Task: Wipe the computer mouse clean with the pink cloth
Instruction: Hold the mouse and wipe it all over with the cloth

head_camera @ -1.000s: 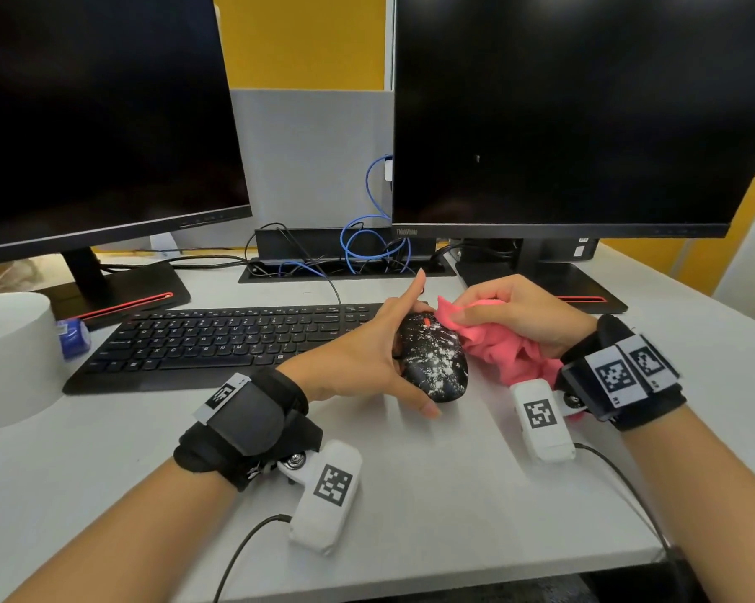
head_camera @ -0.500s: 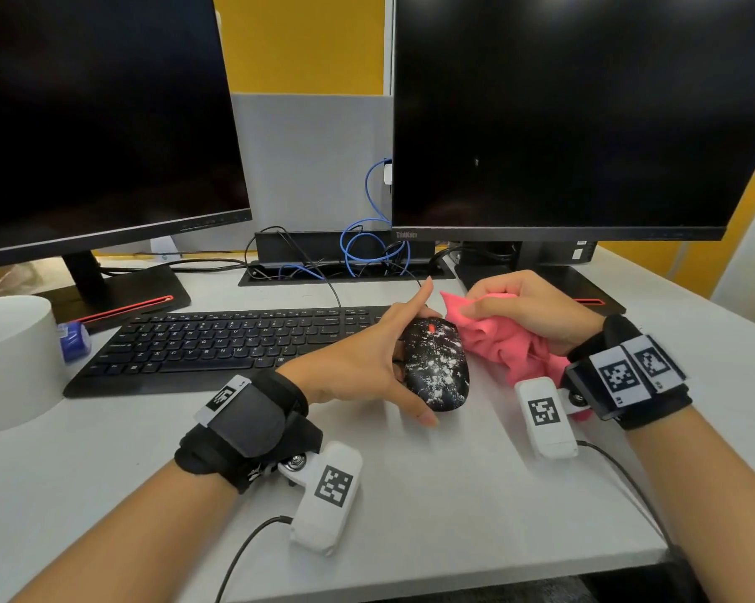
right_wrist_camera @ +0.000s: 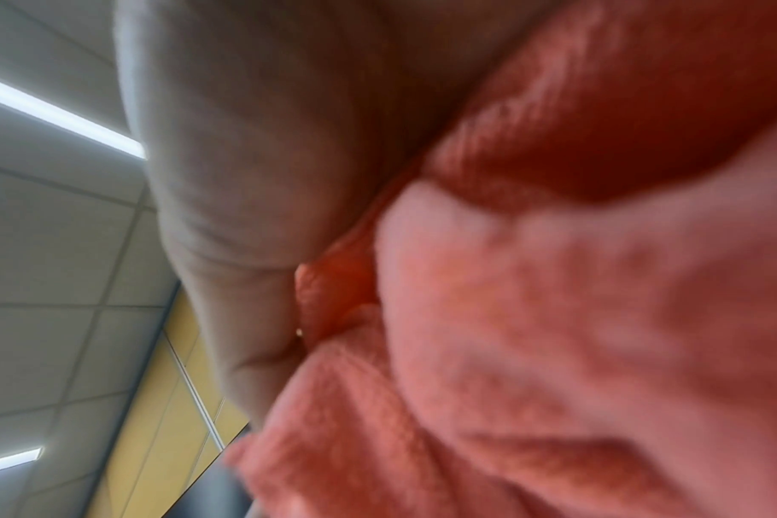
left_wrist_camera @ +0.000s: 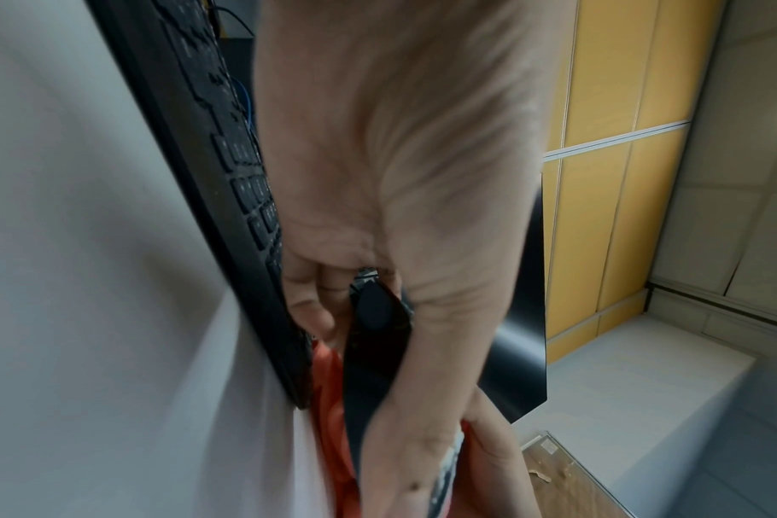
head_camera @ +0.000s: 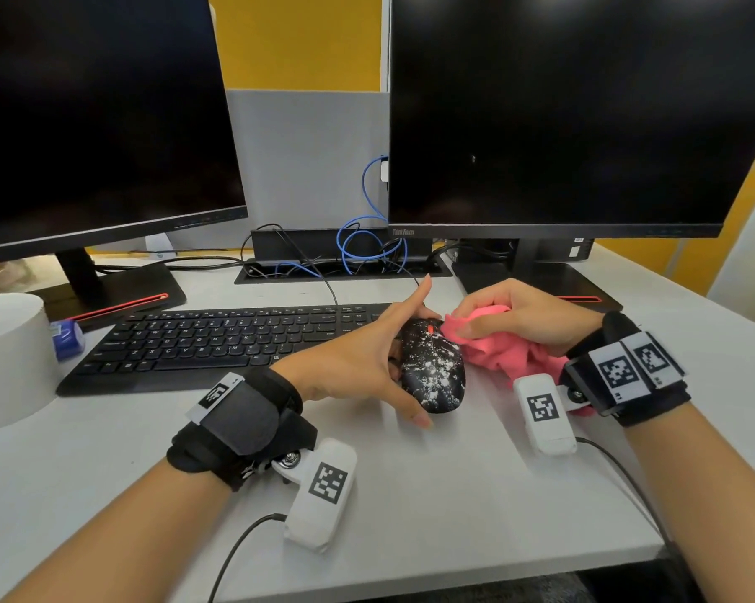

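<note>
A black computer mouse (head_camera: 432,367) speckled with white spots lies on the white desk (head_camera: 410,493), right of the keyboard. My left hand (head_camera: 367,359) holds it from the left side, thumb along its near edge, curled fingers on its far side, index finger raised. In the left wrist view the mouse (left_wrist_camera: 373,336) shows dark between thumb and fingers. My right hand (head_camera: 519,315) grips the bunched pink cloth (head_camera: 506,350) and presses it against the mouse's front right, by the red scroll wheel. The cloth (right_wrist_camera: 555,333) fills the right wrist view.
A black keyboard (head_camera: 219,341) lies left of the mouse. Two dark monitors (head_camera: 563,115) stand behind on stands, with blue and black cables (head_camera: 367,245) between them. A white round container (head_camera: 5,359) and a small blue object (head_camera: 66,339) sit at the far left.
My right hand with the cloth has shifted slightly along the mouse's front right side. The left hand keeps holding the mouse in about the same place.
</note>
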The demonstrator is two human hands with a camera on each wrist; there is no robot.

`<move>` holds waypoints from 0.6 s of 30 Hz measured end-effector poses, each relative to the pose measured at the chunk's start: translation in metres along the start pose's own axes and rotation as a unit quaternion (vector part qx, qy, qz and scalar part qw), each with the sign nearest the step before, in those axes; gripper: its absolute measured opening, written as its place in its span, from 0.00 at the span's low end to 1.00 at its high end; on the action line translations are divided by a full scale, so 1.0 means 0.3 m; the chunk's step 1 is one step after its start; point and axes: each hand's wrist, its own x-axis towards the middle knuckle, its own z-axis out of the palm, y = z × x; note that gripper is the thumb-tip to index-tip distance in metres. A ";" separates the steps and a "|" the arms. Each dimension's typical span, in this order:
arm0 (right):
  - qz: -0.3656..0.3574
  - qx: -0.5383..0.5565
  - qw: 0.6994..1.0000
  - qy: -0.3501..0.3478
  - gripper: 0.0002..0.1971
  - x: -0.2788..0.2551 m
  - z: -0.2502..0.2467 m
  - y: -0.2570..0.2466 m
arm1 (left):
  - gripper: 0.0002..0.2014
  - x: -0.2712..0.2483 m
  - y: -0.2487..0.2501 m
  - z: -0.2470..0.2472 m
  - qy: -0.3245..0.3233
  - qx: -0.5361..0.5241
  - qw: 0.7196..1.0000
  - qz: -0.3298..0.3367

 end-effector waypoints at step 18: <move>-0.036 0.019 0.998 0.039 0.18 0.022 0.001 0.009 | 0.70 -0.006 0.007 -0.026 0.016 -0.029 0.999 -0.002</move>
